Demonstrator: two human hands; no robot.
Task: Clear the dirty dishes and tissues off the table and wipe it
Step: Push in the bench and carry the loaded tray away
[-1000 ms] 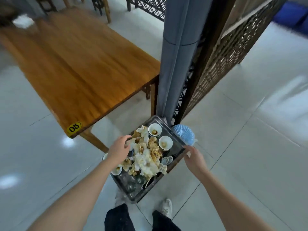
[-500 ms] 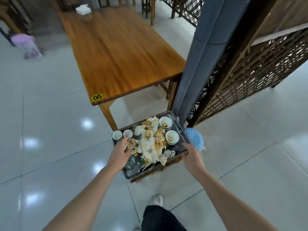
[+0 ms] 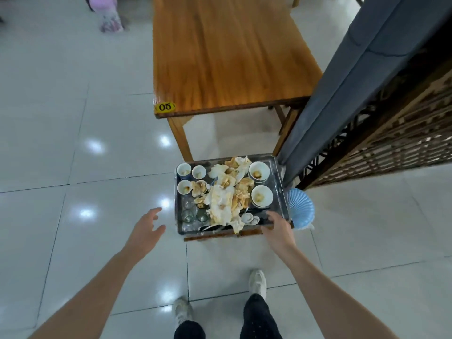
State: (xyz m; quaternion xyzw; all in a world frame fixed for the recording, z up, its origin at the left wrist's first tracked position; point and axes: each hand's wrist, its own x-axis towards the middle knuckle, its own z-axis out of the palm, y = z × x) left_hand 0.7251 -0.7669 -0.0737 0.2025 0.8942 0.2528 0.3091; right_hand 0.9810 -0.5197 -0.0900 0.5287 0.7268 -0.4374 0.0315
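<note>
A metal tray [image 3: 278,182] rests on a low wooden stool just in front of me. It holds a heap of crumpled, stained tissues [image 3: 223,199], white bowls [image 3: 261,195], small cups [image 3: 184,170] and glasses [image 3: 188,211]. My right hand [image 3: 278,226] touches the tray's near right corner; whether it grips is unclear. My left hand [image 3: 146,228] hovers open, apart from the tray's left side. The wooden table [image 3: 220,52], marked 05, stands beyond the tray with a bare top.
A grey padded column [image 3: 342,81] and a wooden lattice screen [image 3: 396,133] rise on the right. A blue fan-shaped thing [image 3: 300,206] sits beside the tray's right edge. Glossy white floor tiles lie all around. Someone in pink [image 3: 107,13] is far back left.
My left hand has come off the tray's left edge and now hangs open beside it. The view has swung, so the table now faces me squarely.
</note>
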